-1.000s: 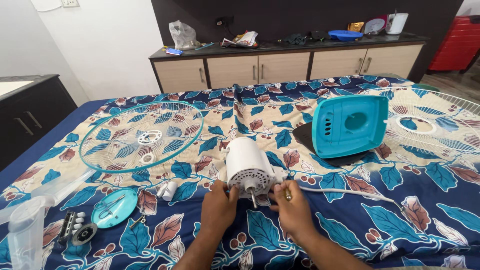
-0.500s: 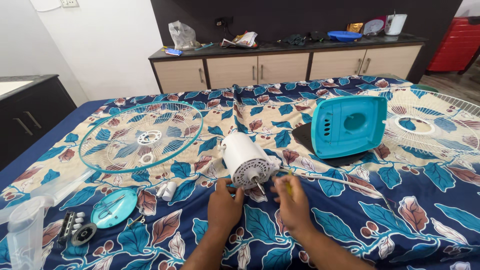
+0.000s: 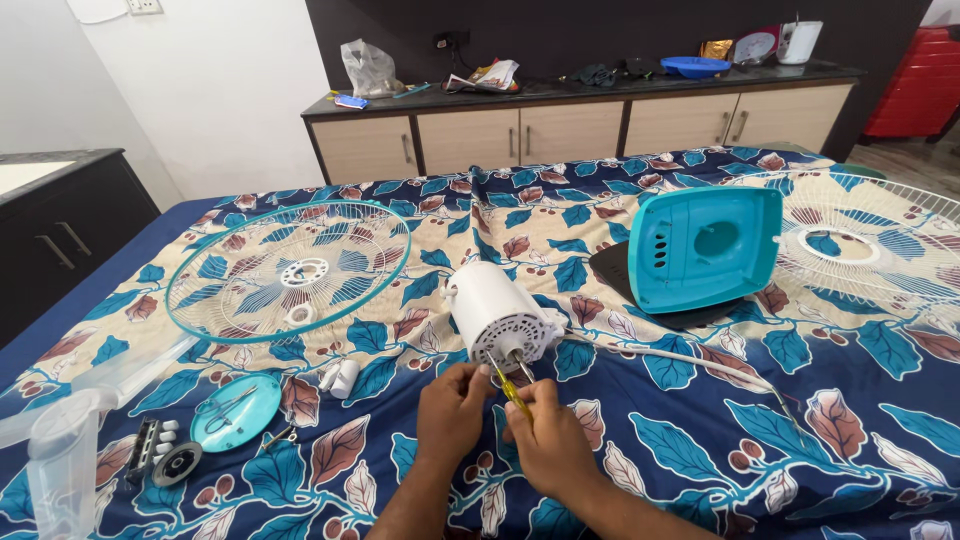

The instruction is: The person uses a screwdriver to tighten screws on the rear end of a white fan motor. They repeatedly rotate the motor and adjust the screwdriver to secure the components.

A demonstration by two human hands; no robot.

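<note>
1. Your bed (image 3: 620, 470), in a leaf-print sheet, carries every part.
2. The white fan motor (image 3: 497, 313) lies centre, shaft toward you.
3. Your left hand (image 3: 452, 412) pinches near the shaft.
4. Your right hand (image 3: 545, 440) grips a yellow screwdriver (image 3: 511, 391) at the motor face.

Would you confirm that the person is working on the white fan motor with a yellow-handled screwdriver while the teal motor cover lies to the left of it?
Not quite. In the head view, the teal motor cover lies to the right of the white fan motor, not the left. The rest holds: the right hand holds the yellow-handled screwdriver to the motor, with the left hand beside it.
</note>
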